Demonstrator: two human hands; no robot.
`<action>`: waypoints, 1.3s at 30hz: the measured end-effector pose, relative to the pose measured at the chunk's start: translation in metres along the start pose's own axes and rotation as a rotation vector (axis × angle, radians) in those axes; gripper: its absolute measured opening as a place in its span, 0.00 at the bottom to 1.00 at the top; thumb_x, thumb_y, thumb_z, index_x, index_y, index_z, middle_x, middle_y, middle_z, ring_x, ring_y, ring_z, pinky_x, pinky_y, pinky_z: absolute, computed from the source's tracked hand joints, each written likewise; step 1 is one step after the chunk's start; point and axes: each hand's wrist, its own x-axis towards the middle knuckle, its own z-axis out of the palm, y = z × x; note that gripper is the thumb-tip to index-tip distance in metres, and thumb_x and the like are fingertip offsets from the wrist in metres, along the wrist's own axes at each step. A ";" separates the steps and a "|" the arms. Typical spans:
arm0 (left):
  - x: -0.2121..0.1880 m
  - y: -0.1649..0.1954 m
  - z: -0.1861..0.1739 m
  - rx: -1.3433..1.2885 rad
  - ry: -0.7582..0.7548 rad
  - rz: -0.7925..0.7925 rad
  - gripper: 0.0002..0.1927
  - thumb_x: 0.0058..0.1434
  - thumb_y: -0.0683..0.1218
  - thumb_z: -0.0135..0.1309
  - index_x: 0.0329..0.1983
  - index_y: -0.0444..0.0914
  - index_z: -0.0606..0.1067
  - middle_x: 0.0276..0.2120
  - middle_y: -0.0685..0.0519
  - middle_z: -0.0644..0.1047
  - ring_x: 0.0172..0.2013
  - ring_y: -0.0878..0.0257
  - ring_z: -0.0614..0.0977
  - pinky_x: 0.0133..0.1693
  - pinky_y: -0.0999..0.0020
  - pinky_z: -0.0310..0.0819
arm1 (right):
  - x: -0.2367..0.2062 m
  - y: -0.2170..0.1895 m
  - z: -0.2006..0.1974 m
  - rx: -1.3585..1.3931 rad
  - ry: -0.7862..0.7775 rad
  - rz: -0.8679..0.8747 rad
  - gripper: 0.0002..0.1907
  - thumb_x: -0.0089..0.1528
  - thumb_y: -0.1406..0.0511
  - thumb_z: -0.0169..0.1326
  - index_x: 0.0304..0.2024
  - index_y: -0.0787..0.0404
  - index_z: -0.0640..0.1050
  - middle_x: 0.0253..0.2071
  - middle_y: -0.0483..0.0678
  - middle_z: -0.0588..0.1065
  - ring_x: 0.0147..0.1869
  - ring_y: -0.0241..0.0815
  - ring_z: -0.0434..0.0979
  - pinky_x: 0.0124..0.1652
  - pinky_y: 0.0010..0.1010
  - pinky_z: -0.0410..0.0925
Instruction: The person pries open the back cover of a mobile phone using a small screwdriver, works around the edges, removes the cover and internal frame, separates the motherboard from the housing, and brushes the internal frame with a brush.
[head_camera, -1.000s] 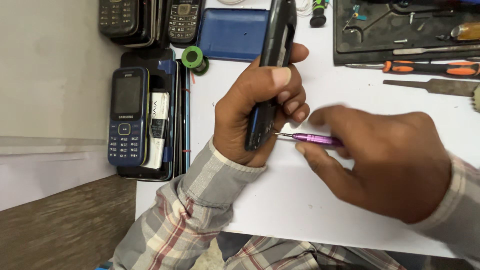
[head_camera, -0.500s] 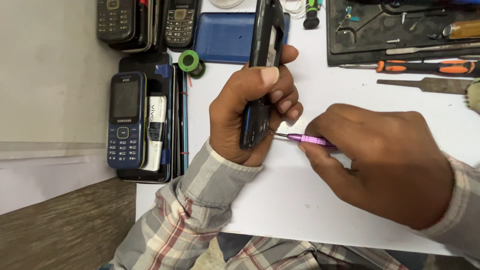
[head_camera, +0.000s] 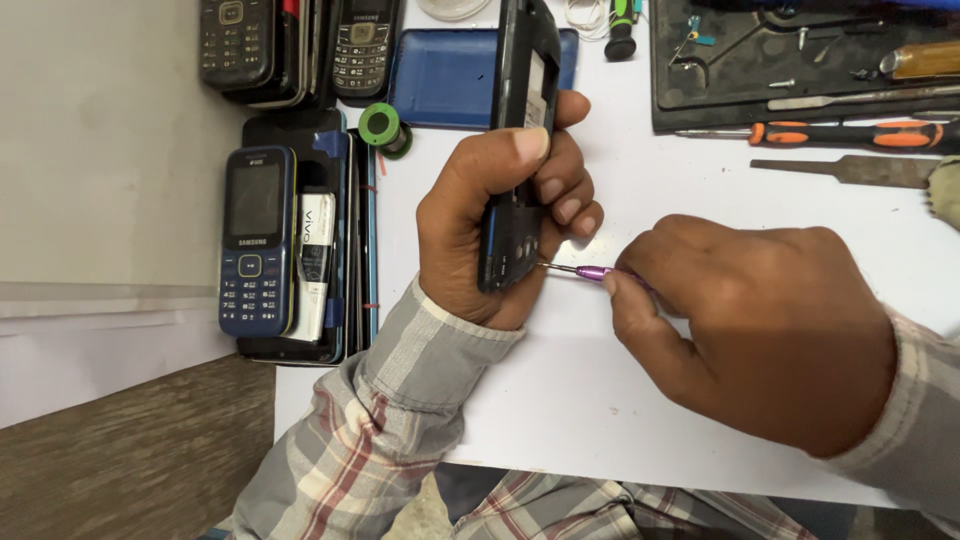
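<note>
- The left hand grips a black phone edge-on above the white table, thumb and fingers wrapped around its lower half.
- The right hand pinches a purple screwdriver, its tip touching the phone's lower edge.
- To the left, a blue keypad phone lies on a stack of handsets.
- Behind sit a blue tray, a green spool and a dark mat with an orange screwdriver.
</note>
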 end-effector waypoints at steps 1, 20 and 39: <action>0.001 0.000 0.000 0.001 -0.002 0.002 0.28 0.66 0.49 0.54 0.61 0.25 0.68 0.31 0.54 0.65 0.35 0.62 0.68 0.44 0.61 0.68 | 0.000 0.001 0.000 0.018 0.003 0.000 0.10 0.60 0.62 0.59 0.28 0.62 0.78 0.24 0.44 0.76 0.15 0.43 0.71 0.16 0.34 0.61; 0.001 -0.001 0.000 0.011 0.017 0.000 0.27 0.66 0.49 0.54 0.61 0.25 0.68 0.31 0.54 0.64 0.35 0.62 0.67 0.43 0.61 0.68 | -0.002 0.002 0.002 -0.017 -0.028 0.029 0.10 0.61 0.61 0.58 0.28 0.61 0.78 0.24 0.45 0.76 0.15 0.44 0.71 0.17 0.36 0.62; 0.002 -0.001 0.000 0.000 0.003 -0.004 0.27 0.66 0.49 0.55 0.61 0.25 0.68 0.29 0.54 0.65 0.35 0.62 0.68 0.43 0.61 0.67 | -0.002 0.004 0.002 -0.013 -0.016 0.029 0.12 0.58 0.58 0.62 0.32 0.60 0.79 0.27 0.44 0.74 0.17 0.43 0.71 0.18 0.36 0.63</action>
